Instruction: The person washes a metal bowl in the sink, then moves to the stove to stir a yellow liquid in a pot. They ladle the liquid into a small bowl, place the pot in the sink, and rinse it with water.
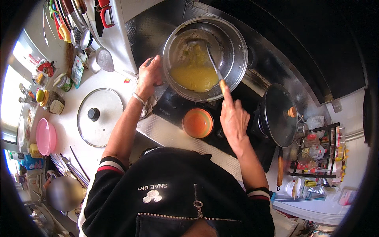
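My left hand [150, 72] grips the left side handle of a large metal pot [237, 75], which is tilted over the stove. Yellow liquid [194, 77] has pooled in the near part of the pot, and some yellow residue sticks to its bottom. My right hand [235, 117] holds the wooden handle of a metal spatula [217, 71]; its blade reaches into the pot near the far wall. An orange bowl [197, 123] stands on the black stovetop, just below the pot and to the left of my right hand.
On the right stands a lidded pan [279, 115] with a wooden handle, beside a rack [334, 148] of bottles. A glass lid [100, 117] lies on the white counter at left, near a pink basin [46, 137] and jars. Ladles and a spatula [104, 59] hang at upper left.
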Demonstrator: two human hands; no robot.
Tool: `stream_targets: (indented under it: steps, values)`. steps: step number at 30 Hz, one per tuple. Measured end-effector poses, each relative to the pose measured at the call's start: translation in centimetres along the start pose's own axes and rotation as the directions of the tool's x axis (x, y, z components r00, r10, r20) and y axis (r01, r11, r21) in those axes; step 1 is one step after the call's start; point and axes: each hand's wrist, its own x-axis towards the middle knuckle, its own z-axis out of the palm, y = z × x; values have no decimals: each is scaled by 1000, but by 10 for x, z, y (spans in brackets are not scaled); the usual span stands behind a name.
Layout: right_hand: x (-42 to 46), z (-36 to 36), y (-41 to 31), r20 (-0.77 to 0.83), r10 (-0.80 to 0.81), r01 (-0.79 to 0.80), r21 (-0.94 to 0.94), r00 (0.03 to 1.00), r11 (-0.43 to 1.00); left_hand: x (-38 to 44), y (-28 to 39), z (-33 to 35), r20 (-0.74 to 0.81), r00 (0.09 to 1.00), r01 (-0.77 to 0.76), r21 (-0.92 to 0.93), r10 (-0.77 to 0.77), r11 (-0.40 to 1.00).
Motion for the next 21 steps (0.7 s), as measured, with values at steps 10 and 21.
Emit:
stream_targets:
  steps: [10, 21]
  values:
    - [-20, -2, 8, 21, 3, -4, 56, 1000, 998, -4, 1, 1, 72, 997, -20, -79, 25, 997]
    - [-39, 6, 16, 59, -48, 52, -75, 997, 996, 1, 0, 1, 45, 999, 6, -24, -5, 1000]
